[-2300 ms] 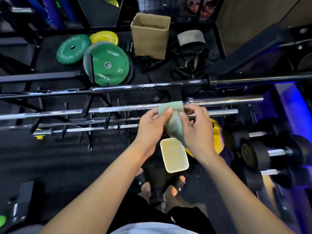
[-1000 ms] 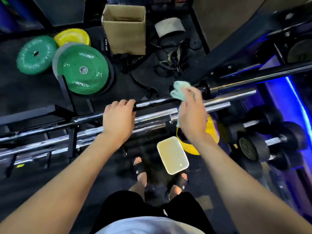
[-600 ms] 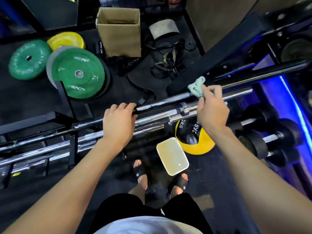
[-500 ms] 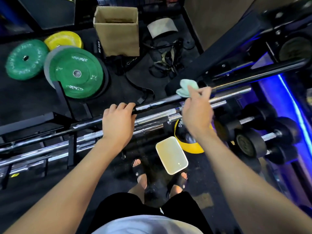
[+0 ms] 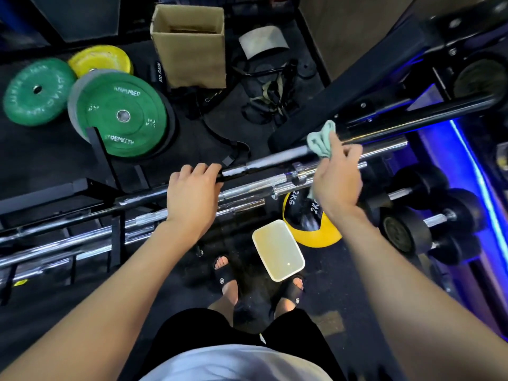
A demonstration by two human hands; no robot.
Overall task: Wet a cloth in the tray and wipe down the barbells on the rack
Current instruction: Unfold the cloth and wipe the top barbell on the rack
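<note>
Several steel barbells [image 5: 255, 185] lie side by side on a low black rack [image 5: 110, 171], running from lower left to upper right. My right hand [image 5: 336, 180] grips a pale green cloth [image 5: 320, 140] wrapped over the top barbell near its collar. My left hand [image 5: 192, 196] grips the same top bar further left, fingers curled over it. A cream rectangular tray [image 5: 277, 250] holding liquid sits on the dark floor below the bars, just in front of my sandalled feet.
Green [image 5: 121, 114] and yellow [image 5: 101, 59] weight plates lean at the upper left. A cardboard box [image 5: 189, 48] stands behind the rack. A yellow 2 kg ball [image 5: 316, 229] lies beside the tray. Black dumbbells [image 5: 417, 215] line the right, by a blue light strip.
Both hands held the cloth above the tray at first. My left hand then took the top bar, and my right hand has been sliding the cloth back and forth along it near the collar.
</note>
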